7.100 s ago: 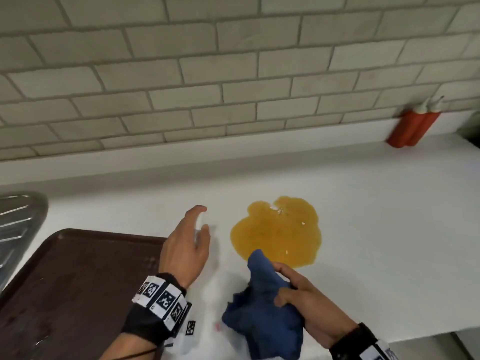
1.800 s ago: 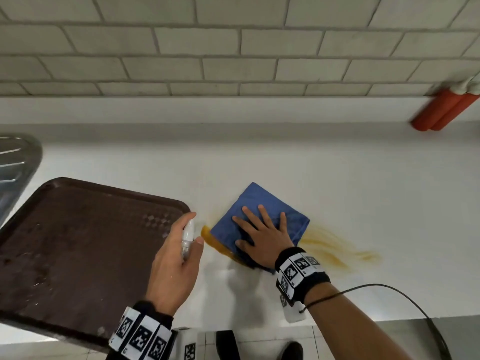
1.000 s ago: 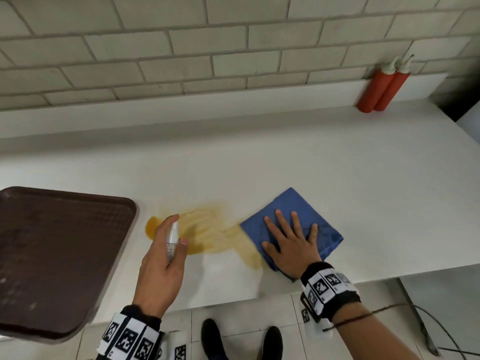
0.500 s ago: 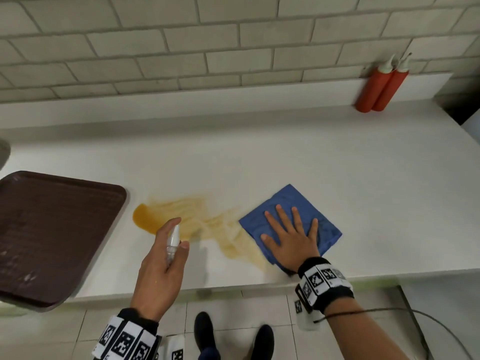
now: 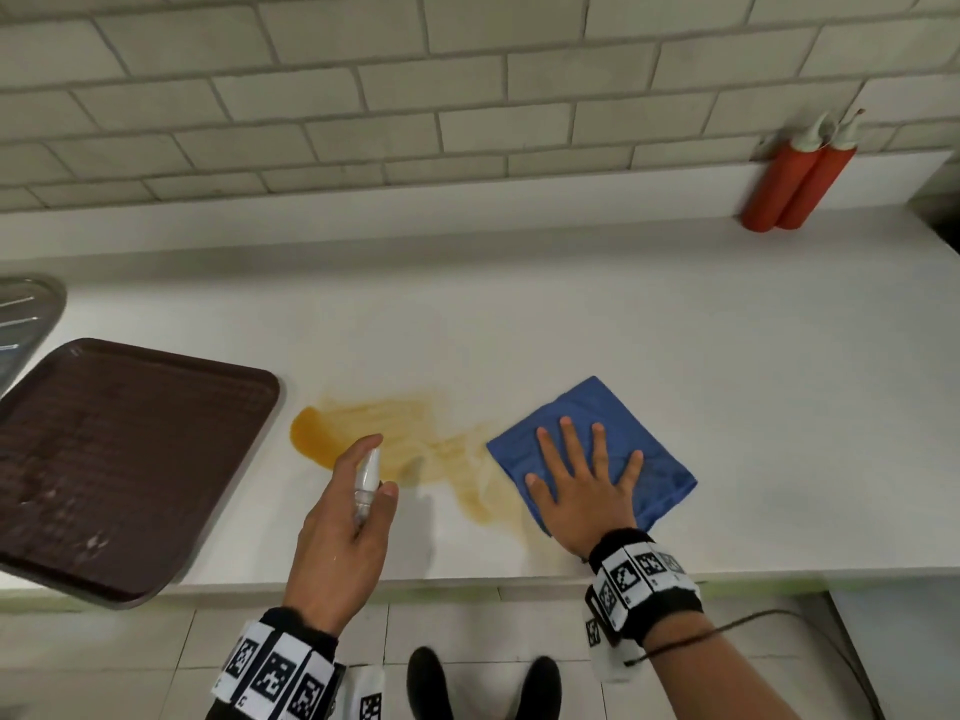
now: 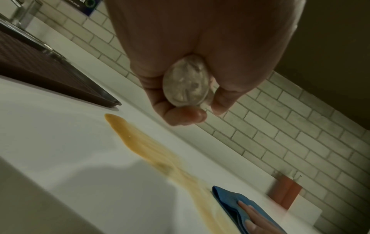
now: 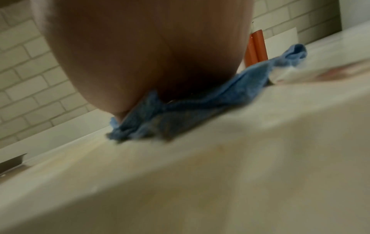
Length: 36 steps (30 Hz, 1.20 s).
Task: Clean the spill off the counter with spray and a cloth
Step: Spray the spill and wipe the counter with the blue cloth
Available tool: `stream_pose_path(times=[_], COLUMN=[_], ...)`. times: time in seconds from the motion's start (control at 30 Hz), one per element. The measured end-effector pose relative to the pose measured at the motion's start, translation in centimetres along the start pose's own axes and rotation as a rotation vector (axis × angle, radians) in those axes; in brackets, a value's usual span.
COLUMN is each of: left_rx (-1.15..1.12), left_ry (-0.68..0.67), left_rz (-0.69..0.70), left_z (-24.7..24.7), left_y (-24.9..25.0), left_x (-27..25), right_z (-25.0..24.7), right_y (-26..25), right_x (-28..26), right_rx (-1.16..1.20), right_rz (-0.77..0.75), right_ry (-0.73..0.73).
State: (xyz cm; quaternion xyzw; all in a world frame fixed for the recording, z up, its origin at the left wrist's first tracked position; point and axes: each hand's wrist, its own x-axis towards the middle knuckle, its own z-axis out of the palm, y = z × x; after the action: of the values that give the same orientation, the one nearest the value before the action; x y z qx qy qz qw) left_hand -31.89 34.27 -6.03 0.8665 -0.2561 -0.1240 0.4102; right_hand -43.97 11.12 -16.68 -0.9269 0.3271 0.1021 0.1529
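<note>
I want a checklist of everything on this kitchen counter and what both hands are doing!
Surface: white counter, smeared with an orange spill, thickest at its left end.
Job's things: blue cloth lying flat right of the spill; small spray bottle held above the counter.
Clutter: brown tray at left; two red squeeze bottles by the wall.
Hands: left hand grips the spray bottle; right hand presses flat on the cloth.
Cables: thin cable at the right wrist.
Surroundings: tiled wall; metal sink edge far left.

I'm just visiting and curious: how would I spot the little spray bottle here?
Find the white counter and its orange spill. Just in front, the left hand grips the spray bottle: small, clear, white-topped, unlike the two tall red bottles by the wall.
</note>
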Motion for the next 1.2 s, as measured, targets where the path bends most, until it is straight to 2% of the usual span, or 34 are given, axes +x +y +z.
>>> stream_pose_path(times=[0.1,0.2,0.5,0.67,0.83,1.03,1.2], left_rx=[0.060,0.139,0.228,0.269,0.274,0.238,0.168], left_ry=[0.063,0.069,0.030,0.029,0.088,0.112,0.072], left_rz=[-0.013,-0.021,0.041,0.038,-0.022,-0.052,-0.079], left_z=[-0.4,-1.1,-2.8,-5.3,-8.7,-11.1,-11.8], left_y=[-0.6,-1.3,-2.5,-3.5,-5.4,-8.1,-10.5], left_x=[0.5,1.5,6.7,10.0,11.7,11.4,9.8], right_z=[1.7,3.0,2.5,1.7,0.1,-1.0,-1.5], right_y=[-1.5,-2.2,-2.5,-3.9,-6.8,-11.4,-15.5], right_x=[-2.8,-4.5,-3.2,-0.8,2.3,7.2,11.1], right_rx=[-0.038,-0.071,-0.107,-0.096,-0.075,-0.085,-0.103], right_rz=[-0.046,-0.057,0.020,0.062,0.102,0.042,-0.020], right_ry=[0.046,0.054,0.003,0.005,-0.082,-0.120,-0.142])
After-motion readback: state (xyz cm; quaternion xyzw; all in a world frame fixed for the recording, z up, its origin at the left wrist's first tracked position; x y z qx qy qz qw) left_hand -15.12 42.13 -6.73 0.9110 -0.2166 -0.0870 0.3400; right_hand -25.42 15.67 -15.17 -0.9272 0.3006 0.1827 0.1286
